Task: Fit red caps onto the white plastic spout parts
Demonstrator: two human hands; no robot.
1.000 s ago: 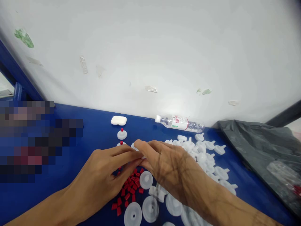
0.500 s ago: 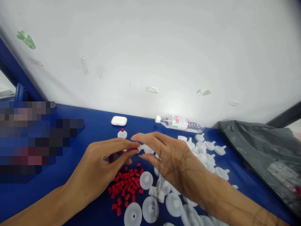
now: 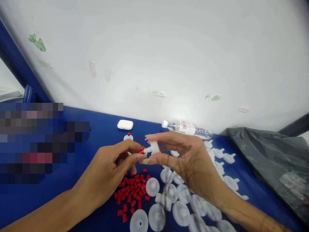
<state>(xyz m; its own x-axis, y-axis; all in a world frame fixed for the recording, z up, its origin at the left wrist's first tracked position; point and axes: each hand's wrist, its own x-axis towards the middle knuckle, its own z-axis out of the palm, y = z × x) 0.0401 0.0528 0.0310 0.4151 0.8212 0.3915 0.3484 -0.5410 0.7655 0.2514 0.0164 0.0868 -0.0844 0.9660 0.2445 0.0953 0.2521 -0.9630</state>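
Note:
My right hand (image 3: 190, 161) is raised above the blue table (image 3: 101, 135) and pinches a white disc part with a stem (image 3: 154, 148), stem pointing left. My left hand (image 3: 108, 170) meets it from the left, its thumb and forefinger closed on a small red cap (image 3: 141, 150) at the stem's tip. Under the hands lies a heap of red caps (image 3: 132, 191). White disc parts (image 3: 178, 206) lie scattered below and to the right.
A white earbud case (image 3: 125, 124) and a capped white part (image 3: 128, 137) sit behind the hands. A plastic water bottle (image 3: 187, 128) lies along the white wall. A dark grey plastic bag (image 3: 272, 161) covers the right side. A blurred patch hides the left.
Both hands have lifted off the table. The right hand now holds a white disc part up, and the left hand has brought a red cap to its stem.

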